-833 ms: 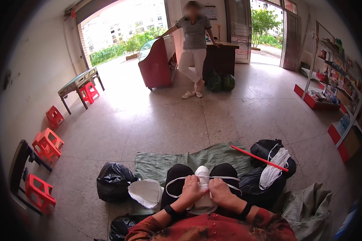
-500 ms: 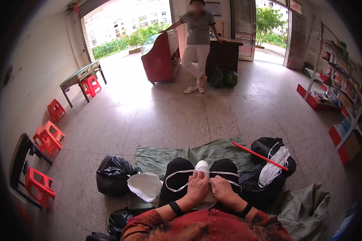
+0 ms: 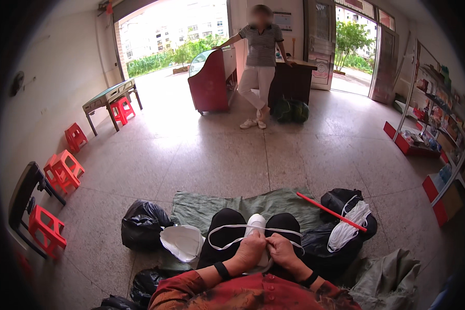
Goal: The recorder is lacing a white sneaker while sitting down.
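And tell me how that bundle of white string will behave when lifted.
The bundle of string would probably sag floppily, since its loose strands droop over the black bag. It looks light, being thin cord. The red stick seemingly lying across it might slide off.

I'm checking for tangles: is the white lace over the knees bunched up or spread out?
Spread out: the white lace loops widely over both knees, outside the left hand and right hand.

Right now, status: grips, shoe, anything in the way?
Left grip and right grip closed on white shoe. Exact hold hidden. White lace crosses shoe's far end.
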Demonstrator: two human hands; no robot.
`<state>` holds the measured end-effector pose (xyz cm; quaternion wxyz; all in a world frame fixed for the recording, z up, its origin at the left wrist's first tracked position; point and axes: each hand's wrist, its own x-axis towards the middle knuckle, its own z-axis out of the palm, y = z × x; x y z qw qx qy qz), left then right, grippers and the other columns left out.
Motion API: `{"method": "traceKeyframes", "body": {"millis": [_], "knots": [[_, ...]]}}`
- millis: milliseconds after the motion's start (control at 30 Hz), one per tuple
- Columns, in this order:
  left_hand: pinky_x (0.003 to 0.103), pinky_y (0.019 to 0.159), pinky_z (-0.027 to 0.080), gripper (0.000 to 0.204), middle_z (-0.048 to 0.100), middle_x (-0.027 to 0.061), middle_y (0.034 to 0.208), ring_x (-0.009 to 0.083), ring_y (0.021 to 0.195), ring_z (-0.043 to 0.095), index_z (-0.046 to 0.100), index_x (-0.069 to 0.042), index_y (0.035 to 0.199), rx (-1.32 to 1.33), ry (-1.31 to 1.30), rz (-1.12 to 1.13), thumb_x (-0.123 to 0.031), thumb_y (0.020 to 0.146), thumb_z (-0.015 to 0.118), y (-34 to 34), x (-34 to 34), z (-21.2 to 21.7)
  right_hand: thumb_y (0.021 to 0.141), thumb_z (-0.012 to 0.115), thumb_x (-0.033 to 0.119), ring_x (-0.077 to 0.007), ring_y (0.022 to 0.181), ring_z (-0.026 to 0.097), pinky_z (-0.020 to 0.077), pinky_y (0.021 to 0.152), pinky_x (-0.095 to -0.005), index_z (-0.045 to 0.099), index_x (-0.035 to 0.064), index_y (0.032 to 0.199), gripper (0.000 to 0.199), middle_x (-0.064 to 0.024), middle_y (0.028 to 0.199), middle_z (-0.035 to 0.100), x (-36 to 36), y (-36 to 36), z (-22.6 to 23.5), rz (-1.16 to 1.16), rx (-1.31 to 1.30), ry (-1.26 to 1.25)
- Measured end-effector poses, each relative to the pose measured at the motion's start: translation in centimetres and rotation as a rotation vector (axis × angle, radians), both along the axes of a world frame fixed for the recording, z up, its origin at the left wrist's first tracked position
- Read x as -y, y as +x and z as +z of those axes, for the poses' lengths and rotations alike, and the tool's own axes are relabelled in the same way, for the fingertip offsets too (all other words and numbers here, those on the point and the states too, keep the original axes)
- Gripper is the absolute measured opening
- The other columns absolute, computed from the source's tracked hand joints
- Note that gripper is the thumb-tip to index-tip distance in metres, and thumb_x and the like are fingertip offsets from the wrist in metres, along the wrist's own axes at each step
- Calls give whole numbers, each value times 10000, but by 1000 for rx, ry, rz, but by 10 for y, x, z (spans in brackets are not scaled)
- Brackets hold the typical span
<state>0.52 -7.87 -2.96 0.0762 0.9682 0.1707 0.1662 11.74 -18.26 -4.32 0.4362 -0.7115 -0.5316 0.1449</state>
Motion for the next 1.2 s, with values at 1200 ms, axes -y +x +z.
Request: {"method": "traceKeyframes", "body": {"millis": [1200], "knots": [[216, 580, 454, 150, 580, -1, 780, 61, 662, 539, 615, -40, 982, 411, -1080, -76, -119, 996, 488, -16, -28, -1, 960, 563, 89, -77, 727, 566, 488, 640, -227, 530, 19, 1002, 88, -16, 850, 593, -30, -7, 36, 88, -476, 213]]}}
